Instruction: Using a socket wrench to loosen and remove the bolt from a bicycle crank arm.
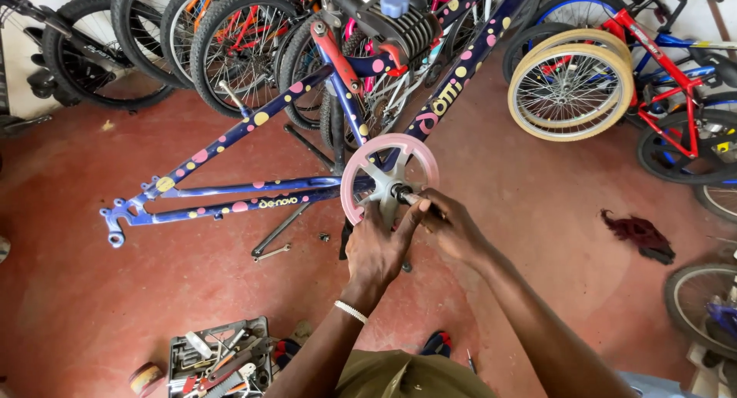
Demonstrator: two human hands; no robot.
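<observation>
A dark blue bicycle frame (230, 137) with pink and yellow dots is clamped in a work stand, with no wheels on it. At its bottom bracket sits a pink chainring guard (388, 148) with a grey crank spider. My left hand (376, 248), a bead bracelet at the wrist, grips the crank arm just below the spider. Beside it, my right hand (449, 225) closes around a dark tool (404, 193) pressed onto the crank axle. The tool's tip is hidden by my fingers.
An open tool tray (219, 360) full of wrenches lies on the red floor at the lower left. A spanner (272, 252) lies under the frame. A dark red rag (637, 233) is at the right. Parked bicycles and a cream-tyred wheel (570, 87) line the back.
</observation>
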